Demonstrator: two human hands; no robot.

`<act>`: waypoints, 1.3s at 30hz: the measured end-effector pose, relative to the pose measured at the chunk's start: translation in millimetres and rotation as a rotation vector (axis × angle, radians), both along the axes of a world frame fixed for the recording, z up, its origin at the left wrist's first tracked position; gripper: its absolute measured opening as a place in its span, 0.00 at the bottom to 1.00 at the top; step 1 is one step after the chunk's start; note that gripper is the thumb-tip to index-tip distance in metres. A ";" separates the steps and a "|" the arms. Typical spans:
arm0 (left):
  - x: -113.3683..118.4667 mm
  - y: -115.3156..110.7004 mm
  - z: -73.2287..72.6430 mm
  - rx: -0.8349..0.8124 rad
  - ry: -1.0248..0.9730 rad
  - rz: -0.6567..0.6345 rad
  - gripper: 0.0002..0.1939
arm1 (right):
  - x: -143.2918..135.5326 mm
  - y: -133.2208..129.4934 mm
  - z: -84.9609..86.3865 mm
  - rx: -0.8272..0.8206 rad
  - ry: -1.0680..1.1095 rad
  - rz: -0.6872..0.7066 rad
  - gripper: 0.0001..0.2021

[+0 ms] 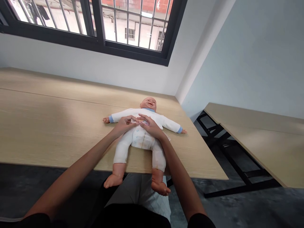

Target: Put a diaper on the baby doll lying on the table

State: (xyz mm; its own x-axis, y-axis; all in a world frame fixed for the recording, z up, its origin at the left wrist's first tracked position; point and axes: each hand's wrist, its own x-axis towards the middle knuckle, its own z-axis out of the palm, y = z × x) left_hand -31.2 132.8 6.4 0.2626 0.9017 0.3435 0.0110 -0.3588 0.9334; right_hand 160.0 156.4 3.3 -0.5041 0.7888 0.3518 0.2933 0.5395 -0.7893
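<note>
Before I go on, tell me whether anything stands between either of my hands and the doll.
Nothing visible does. Your left hand and right hand are both over the belly of the doll, fingertips close together, with no other object showing in between.

top (136, 217): black | sleeves (200, 220): black, short | trousers (142, 191): pale grey | fingers (144, 117): bare

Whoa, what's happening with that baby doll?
A person's left hand and right hand are over the belly of the baby doll, fingertips close together. The doll lies face up on a wooden table, arms spread wide, its feet poking past the near edge.
</note>
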 end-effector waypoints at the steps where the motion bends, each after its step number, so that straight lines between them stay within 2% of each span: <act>1: 0.0 0.0 -0.1 -0.006 -0.010 -0.006 0.11 | -0.5 -0.1 0.1 -0.003 0.001 -0.005 0.23; 9: 0.7 -0.1 -0.3 -0.030 -0.099 -0.032 0.09 | -1.5 -3.4 4.0 -0.031 -0.007 -0.017 0.23; 14: 2.8 0.3 -3.1 -0.020 -0.125 -0.023 0.09 | -3.5 -3.9 2.5 0.027 -0.025 -0.054 0.20; 19: 3.3 2.3 -8.0 0.029 -0.105 0.025 0.10 | -5.6 -3.7 0.8 0.116 -0.059 -0.090 0.17; 39: 1.8 1.5 -7.2 0.062 -0.001 0.091 0.07 | -4.9 -6.1 2.1 0.154 -0.071 -0.083 0.18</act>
